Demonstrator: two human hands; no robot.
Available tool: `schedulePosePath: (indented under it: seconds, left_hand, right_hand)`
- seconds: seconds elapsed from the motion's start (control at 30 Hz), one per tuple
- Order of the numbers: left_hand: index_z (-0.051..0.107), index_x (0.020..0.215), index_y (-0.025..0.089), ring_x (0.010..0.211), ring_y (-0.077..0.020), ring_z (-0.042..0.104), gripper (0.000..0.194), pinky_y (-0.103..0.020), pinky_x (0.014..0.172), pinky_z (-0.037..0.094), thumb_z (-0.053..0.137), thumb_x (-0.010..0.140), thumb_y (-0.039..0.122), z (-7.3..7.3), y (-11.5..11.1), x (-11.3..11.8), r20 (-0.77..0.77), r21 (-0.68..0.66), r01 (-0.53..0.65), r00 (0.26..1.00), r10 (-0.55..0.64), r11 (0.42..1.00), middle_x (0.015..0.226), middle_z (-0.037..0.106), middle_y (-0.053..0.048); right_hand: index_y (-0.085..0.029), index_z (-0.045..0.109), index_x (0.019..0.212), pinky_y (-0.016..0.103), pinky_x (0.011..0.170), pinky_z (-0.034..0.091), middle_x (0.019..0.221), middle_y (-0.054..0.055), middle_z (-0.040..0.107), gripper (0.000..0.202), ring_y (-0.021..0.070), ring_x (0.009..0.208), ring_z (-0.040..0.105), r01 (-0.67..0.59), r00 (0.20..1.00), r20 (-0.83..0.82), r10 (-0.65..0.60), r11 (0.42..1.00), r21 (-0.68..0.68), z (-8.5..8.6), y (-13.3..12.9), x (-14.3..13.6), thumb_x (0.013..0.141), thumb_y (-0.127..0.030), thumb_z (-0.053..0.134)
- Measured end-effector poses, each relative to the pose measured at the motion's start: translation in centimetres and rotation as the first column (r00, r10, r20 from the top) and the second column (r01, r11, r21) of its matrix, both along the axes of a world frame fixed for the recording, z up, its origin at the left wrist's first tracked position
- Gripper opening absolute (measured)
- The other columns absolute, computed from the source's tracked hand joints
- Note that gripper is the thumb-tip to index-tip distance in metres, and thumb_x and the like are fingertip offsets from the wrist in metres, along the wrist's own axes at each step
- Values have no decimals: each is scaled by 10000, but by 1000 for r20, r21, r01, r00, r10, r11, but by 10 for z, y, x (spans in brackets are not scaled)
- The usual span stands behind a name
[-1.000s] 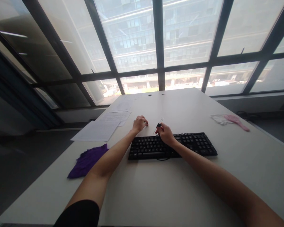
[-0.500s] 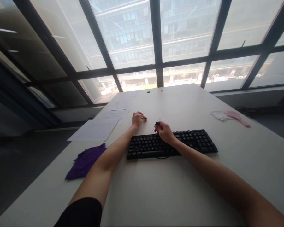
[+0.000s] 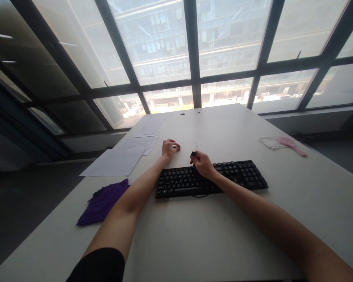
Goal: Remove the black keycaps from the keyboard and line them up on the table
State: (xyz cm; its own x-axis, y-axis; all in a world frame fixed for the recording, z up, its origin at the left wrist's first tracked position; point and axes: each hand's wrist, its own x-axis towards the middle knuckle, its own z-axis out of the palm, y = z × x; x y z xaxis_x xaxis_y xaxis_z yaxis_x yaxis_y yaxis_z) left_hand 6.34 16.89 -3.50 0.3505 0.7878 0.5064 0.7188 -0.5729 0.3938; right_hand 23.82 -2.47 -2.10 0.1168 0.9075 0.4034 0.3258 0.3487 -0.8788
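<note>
My right hand (image 3: 204,163) is closed over the upper edge of the black keyboard (image 3: 182,182). Its fingertips grip a black binder clip (image 3: 193,154) whose thin wire handles stick out on both sides. Farther left, my left hand (image 3: 169,149) rests just beyond the keyboard, low over the table, with fingers curled and pinched. A small dark piece with a light spot (image 3: 175,147) shows at those fingertips, too small to name. My right hand and forearm hide part of the keyboard's middle.
On the white table (image 3: 217,235), a purple cloth (image 3: 104,203) lies by my left arm. Printed paper sheets (image 3: 113,160) spread along the left edge. At the right are a pink hairbrush-like item (image 3: 291,145) and a clear plastic bag (image 3: 269,142). Windows (image 3: 164,43) stand behind.
The whole view has shifted slightly, so everything sits a little farther left. Both hands keep nearly the same pose, and the binder clip stays in my right fingers.
</note>
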Motion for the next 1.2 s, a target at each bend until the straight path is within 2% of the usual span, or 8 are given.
schedulePosePath:
  seconds: [0.2, 0.4, 0.67, 0.87, 1.03, 1.2]
  left_hand:
    - [785, 906, 245, 1050, -274, 497, 203, -402, 995, 454, 821, 708, 214, -1, 1, -1, -9, 20, -9, 1000, 9, 1000, 1049, 627, -76]
    - [755, 1017, 249, 1076, -284, 492, 326, -418, 1020, 435, 838, 702, 259, -2, -1, -10, -20, 63, -68, 997, 70, 996, 1093, 612, -85]
    - [752, 1010, 251, 1087, -291, 486, 314, -411, 1006, 425, 834, 708, 275, -3, 0, -9, -13, 70, -123, 992, 124, 990, 1112, 610, -83]
    - [735, 1075, 250, 1117, -304, 472, 394, -420, 1014, 396, 838, 701, 319, -2, -2, -6, -51, 74, -84, 995, 88, 994, 1176, 597, -84]
    - [729, 1073, 252, 1147, -323, 459, 397, -436, 1009, 382, 835, 701, 344, -2, -4, -1, -69, 64, -97, 992, 101, 993, 1202, 583, -91]
    - [728, 1078, 246, 1160, -315, 477, 368, -438, 1014, 386, 811, 732, 342, 7, -8, -4, -25, 54, -116, 993, 117, 992, 1202, 600, -98]
  right_hand:
    - [-205, 565, 789, 256, 612, 428, 704, 17, 691, 147, 151, 625, 610, -1, 1000, -2, 1, 1000, 7, 1, -1, 0, 900, -289, 518]
    - [-203, 565, 774, 255, 596, 427, 706, 22, 691, 158, 148, 607, 602, 0, 1000, 1, 0, 1000, -5, 0, -1, -1, 900, -287, 517]
    - [-206, 561, 769, 255, 589, 427, 706, 20, 690, 163, 147, 598, 600, 0, 1000, 5, 0, 1000, -4, 0, 0, 0, 899, -297, 522]
    - [-201, 569, 769, 257, 589, 428, 710, 26, 691, 162, 149, 603, 600, -1, 1000, 5, 1, 1000, -9, 1, -1, 0, 896, -290, 521]
    - [-202, 568, 765, 254, 597, 429, 708, 21, 689, 168, 145, 606, 598, 1, 1000, 7, -1, 1000, -4, 1, -1, 0, 899, -292, 519]
    - [-202, 558, 765, 257, 593, 431, 717, 25, 684, 171, 145, 612, 588, 7, 999, -37, -6, 1000, 21, 2, -2, 1, 897, -303, 520]
